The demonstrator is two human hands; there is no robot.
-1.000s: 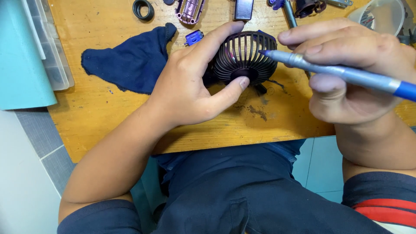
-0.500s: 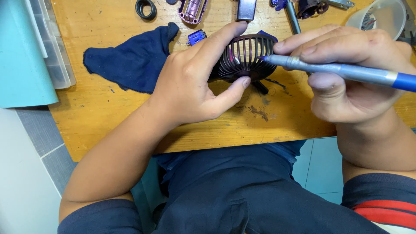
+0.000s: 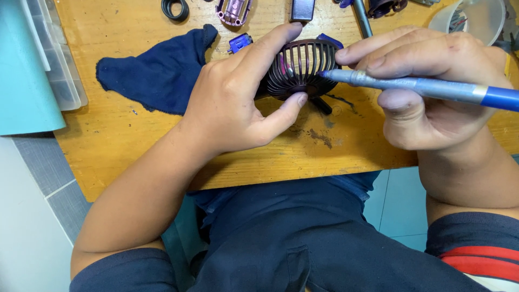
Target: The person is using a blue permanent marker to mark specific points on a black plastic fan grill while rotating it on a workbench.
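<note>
Head view. Left hand point(image 3: 238, 103) grips a small dark fan grille point(image 3: 298, 67), forefinger over its top, thumb under its lower edge, held just above the wooden surface point(image 3: 135, 146) at about 12 o'clock of the frame centre. Right hand point(image 3: 432, 86) is clenched round a blue-handled screwdriver point(image 3: 421, 89), held pen-style, its tip touching the grille's 3 o'clock edge. Dark blue cloth point(image 3: 157, 75) lies at 9 o'clock of the grille, near the left hand. Small blue part point(image 3: 239, 42) just beside the cloth's 2 o'clock corner. Black ring point(image 3: 174, 8) and purple casing piece point(image 3: 233, 10) at the top edge, 11 o'clock. Clear plastic cup point(image 3: 476, 19) at 1 o'clock, top right. Teal box point(image 3: 24, 65) with a clear compartment tray point(image 3: 62, 59) against it at 9 o'clock, far left; no label legible.

Versus half a second ago: grips unchanged, the grille and both hands sit about where they were, screwdriver tip still at the grille's edge.
</note>
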